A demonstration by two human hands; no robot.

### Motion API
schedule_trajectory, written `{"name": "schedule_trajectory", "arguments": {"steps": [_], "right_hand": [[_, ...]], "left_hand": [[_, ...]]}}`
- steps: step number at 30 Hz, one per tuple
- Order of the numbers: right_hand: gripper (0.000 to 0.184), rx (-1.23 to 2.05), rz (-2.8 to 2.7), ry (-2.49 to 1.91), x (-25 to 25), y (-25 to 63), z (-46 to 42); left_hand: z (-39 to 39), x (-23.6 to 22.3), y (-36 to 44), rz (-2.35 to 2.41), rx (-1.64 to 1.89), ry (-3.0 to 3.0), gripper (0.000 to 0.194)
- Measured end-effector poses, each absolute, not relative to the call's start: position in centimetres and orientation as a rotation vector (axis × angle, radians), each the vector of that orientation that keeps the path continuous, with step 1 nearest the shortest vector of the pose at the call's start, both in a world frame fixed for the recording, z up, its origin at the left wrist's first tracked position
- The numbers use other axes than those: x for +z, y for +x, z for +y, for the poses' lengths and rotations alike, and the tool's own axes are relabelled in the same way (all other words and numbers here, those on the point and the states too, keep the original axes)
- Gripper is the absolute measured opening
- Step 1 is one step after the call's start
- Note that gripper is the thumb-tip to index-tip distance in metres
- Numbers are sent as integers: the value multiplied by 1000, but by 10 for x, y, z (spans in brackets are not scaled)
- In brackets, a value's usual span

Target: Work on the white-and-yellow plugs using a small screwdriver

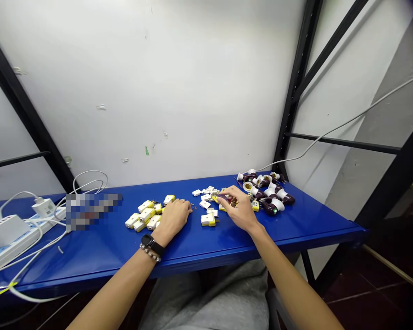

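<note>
My left hand [176, 214] rests low on the blue table, its fingers curled together beside a few tiny screws [194, 207]; anything between the fingertips is hidden. Just left of it lies a cluster of white-and-yellow electrical plugs [147, 214], partly covered by the hand. My right hand [240, 208] is closed, thumb against fingers, on a slim dark red piece [224, 197] whose kind I cannot make out. Under and around that hand lie yellow plug halves and loose white plug covers [205, 204]. One white-and-yellow plug [208, 220] with metal pins sits between the hands.
Dark brown lamp holders [271, 192] with white collars are heaped at the right back. White power strips [12, 233] and looping cables occupy the left end, beside a blurred patch [89, 211]. Black shelf posts [296, 87] frame the table; a white wall stands behind.
</note>
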State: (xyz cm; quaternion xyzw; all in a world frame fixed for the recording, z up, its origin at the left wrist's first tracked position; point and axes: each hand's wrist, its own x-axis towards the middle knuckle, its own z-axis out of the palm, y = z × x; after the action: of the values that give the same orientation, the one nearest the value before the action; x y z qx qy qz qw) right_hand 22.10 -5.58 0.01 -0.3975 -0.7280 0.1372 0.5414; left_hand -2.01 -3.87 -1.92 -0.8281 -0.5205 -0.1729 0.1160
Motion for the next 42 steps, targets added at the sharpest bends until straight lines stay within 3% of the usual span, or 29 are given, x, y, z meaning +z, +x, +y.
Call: {"name": "schedule_trajectory", "arguments": {"steps": [5,11,14,42], "right_hand": [[27,248,-1460,-945,3,221,-56],[37,650,-1212,-819,11,215,-58],[38,766,-1223,-773,13,209,-60],[24,785,-1467,-761,2,196,-68]], "left_hand": [[-43,-20,-15,-1451,-608,-2489,16],[-47,-24,-4,-1209,-1253,-2761,17],[-48,-25,-3,-1148,-1396,-2772,19],[-42,-34,6,-1283,-1427,-2829,20]]}}
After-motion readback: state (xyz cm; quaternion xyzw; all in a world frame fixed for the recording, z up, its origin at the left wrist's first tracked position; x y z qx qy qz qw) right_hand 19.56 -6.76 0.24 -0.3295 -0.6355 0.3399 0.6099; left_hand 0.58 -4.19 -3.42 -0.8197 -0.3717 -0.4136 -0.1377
